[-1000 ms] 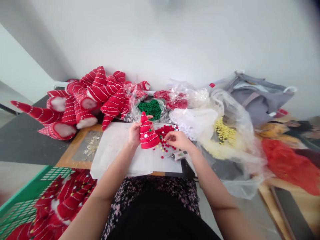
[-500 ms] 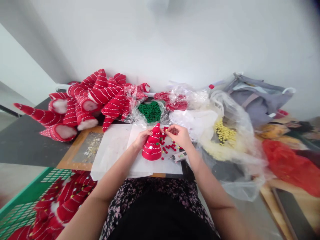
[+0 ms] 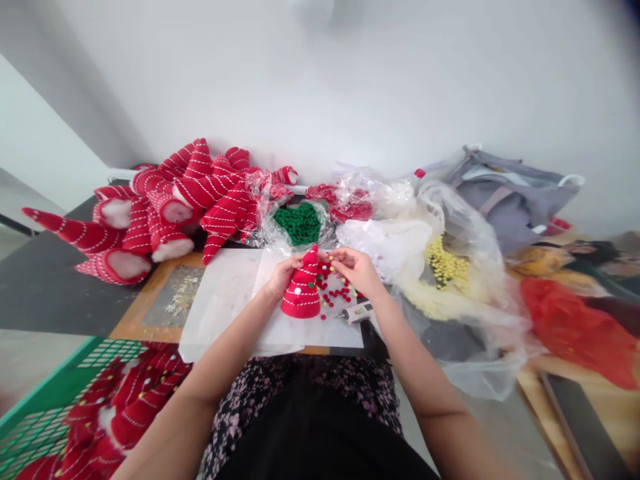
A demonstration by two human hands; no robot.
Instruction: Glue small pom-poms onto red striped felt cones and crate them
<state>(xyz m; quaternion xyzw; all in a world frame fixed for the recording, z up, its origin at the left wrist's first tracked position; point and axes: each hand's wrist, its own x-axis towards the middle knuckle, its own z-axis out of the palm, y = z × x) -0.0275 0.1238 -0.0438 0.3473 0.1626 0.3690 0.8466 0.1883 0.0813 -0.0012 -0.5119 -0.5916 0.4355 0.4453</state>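
A red cone-shaped hat (image 3: pixel 301 297) with white dashed stripes stands upright on the white paper (image 3: pixel 225 300). White and green pompoms dot its front. My left hand (image 3: pixel 283 277) is closed around the hat's upper left side, near the tip. To the right of the tip, my right hand (image 3: pixel 356 268) is held in a pinch, with a small yellowish pompom (image 3: pixel 331 258) at its fingertips. Loose red pompoms (image 3: pixel 342 293), with a few pale ones among them, lie below that hand. A glue gun (image 3: pixel 358 312) rests beside them, nozzle to the left.
Stuffed red striped hats (image 3: pixel 200 187) are piled at the back left. A bag of green pompoms (image 3: pixel 299 224) and a bag of yellow pompoms (image 3: pixel 445 263) stand behind and right. A green basket (image 3: pixel 75 373) holds more hats. A grey bag (image 3: pixel 515 200) lies far right.
The hat's base has shifted slightly left and the hat leans a little more. My right hand stays pinched near the tip, where a yellowish pompom now shows. The whole view has drifted slightly.
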